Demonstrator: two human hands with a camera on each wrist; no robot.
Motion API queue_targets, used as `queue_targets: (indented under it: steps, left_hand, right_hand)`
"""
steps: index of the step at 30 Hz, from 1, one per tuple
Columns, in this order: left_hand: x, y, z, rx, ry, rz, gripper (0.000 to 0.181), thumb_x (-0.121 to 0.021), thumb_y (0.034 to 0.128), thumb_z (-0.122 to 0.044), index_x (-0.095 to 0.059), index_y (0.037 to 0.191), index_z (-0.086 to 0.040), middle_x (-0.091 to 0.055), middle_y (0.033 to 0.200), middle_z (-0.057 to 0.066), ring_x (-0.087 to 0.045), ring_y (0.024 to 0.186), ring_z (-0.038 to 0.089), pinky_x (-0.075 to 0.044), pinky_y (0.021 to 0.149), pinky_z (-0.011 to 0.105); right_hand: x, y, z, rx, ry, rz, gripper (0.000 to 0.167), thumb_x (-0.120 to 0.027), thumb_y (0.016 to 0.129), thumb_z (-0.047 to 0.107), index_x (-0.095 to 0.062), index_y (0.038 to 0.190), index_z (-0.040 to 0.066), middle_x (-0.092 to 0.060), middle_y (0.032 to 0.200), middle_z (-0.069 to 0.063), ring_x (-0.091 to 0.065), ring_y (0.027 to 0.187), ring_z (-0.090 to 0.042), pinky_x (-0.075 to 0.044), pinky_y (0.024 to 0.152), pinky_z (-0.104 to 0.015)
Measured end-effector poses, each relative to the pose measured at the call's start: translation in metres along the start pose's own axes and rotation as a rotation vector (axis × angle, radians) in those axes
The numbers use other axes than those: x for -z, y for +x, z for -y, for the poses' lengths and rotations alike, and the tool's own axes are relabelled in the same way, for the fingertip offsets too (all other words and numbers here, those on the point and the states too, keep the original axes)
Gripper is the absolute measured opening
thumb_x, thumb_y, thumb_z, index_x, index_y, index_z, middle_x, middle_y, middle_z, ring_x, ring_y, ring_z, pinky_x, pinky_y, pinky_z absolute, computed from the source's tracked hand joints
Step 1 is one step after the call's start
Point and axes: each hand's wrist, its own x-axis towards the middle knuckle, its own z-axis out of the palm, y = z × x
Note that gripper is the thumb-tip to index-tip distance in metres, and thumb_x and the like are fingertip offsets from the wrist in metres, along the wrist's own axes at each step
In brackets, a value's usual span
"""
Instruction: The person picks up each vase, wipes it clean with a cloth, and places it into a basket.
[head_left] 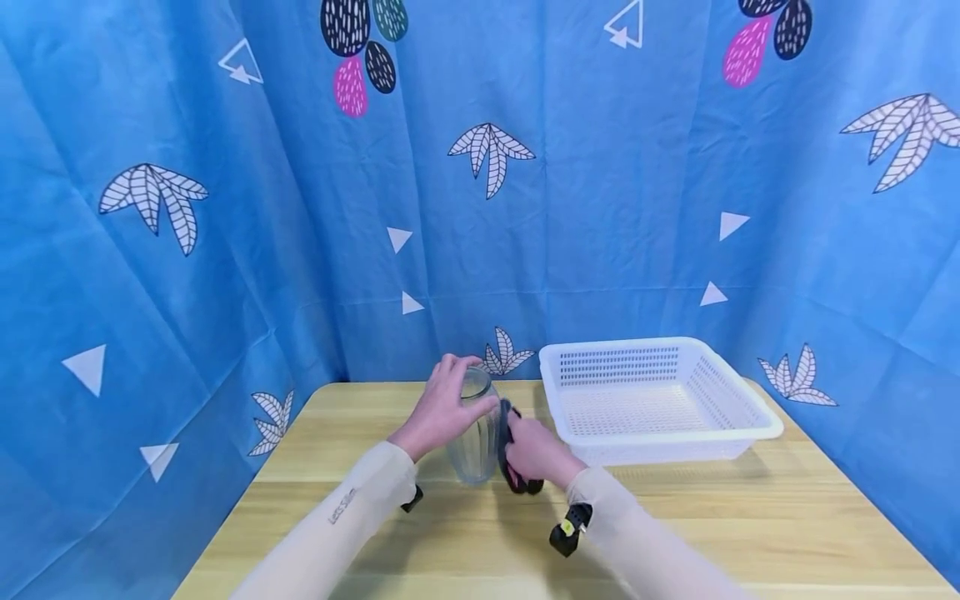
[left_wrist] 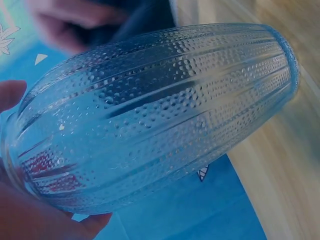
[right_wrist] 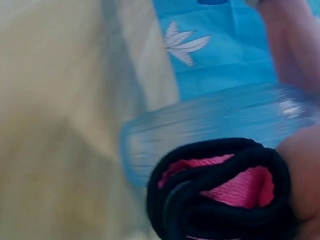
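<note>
A clear ribbed glass vase (head_left: 472, 454) with a dimpled surface stands upright on the wooden table. My left hand (head_left: 444, 404) grips it round the neck, with fingers and thumb on opposite sides in the left wrist view. To the vase's right, my right hand (head_left: 542, 450) holds a folded cloth (right_wrist: 225, 187), dark outside with pink folds inside. The cloth is close beside the vase wall; whether it touches cannot be told. In the left wrist view the vase (left_wrist: 165, 115) fills the middle, and the right hand behind it is blurred.
A white plastic basket (head_left: 660, 435) with slotted walls stands at the back right of the wooden table (head_left: 810, 517). Behind the table hangs a blue curtain (head_left: 622, 208) with leaf and triangle prints.
</note>
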Motion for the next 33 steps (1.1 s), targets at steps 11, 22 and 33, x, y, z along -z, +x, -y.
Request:
queue_targets:
  steps: [11,22,33]
  left_hand:
    - [-0.004,-0.001,0.003,0.032,0.042,-0.049,0.067,-0.069,0.0888,-0.054,-0.048,0.141,-0.017,-0.043,0.128,0.002,-0.046,0.117,0.02,-0.048,0.098,0.043]
    - [0.002,-0.005,0.002,0.009,0.07,-0.076,0.074,-0.075,0.0859,-0.051,-0.049,0.145,-0.015,-0.054,0.13,0.009,-0.055,0.12,0.029,-0.042,0.103,0.051]
    - [0.002,-0.001,0.003,0.005,-0.019,-0.029,0.064,-0.07,0.0856,-0.036,-0.049,0.144,-0.019,-0.049,0.125,0.001,-0.045,0.121,0.022,-0.045,0.1,0.044]
  right_hand:
    - [-0.007,-0.008,-0.009,-0.037,0.016,0.06,0.062,-0.05,0.092,0.003,-0.035,0.151,-0.008,-0.061,0.068,-0.008,-0.056,0.044,-0.016,-0.049,0.053,-0.032]
    - [0.034,-0.013,0.025,0.148,-0.079,-0.269,0.068,-0.06,0.093,0.006,-0.035,0.156,0.006,-0.064,0.125,-0.025,-0.065,0.084,-0.023,-0.053,0.071,-0.037]
    - [0.019,0.001,0.016,0.067,-0.094,-0.168,0.063,-0.055,0.096,0.007,-0.032,0.152,-0.01,-0.063,0.119,-0.03,-0.067,0.089,-0.029,-0.054,0.075,-0.04]
